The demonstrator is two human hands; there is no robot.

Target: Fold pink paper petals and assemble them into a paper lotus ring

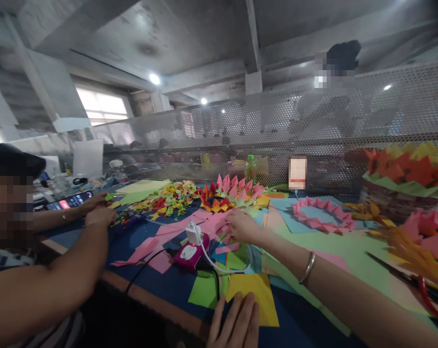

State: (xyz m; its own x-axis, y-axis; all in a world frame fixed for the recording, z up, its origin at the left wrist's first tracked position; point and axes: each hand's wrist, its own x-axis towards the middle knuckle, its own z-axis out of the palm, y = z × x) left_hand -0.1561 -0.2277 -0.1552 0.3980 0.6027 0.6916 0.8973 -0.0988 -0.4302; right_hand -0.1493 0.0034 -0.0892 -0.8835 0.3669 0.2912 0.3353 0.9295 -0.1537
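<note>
My left hand (237, 321) lies flat at the bottom edge, fingers extended over a yellow paper square (266, 295). A green paper square (204, 288) sits just beyond its fingertips. With a bangle (308, 267) on the wrist, my right hand (243, 226) reaches across to the pile of pink paper (208, 222). Its fingers are bent and closed on a pink piece at the pile's right side; the fingertips are partly hidden. Behind that hand stands a folded paper piece with pink points (237, 183) and red and orange points.
A purple power box (192, 253) with a white charger (193, 233) and cables is in front of the pile. Scissors (427, 295) lie at right near a pink folded ring (324, 215). At left, a co-worker's hands (99, 212) handle small paper pieces. A phone (298, 172) and bottle (251, 167) stand behind.
</note>
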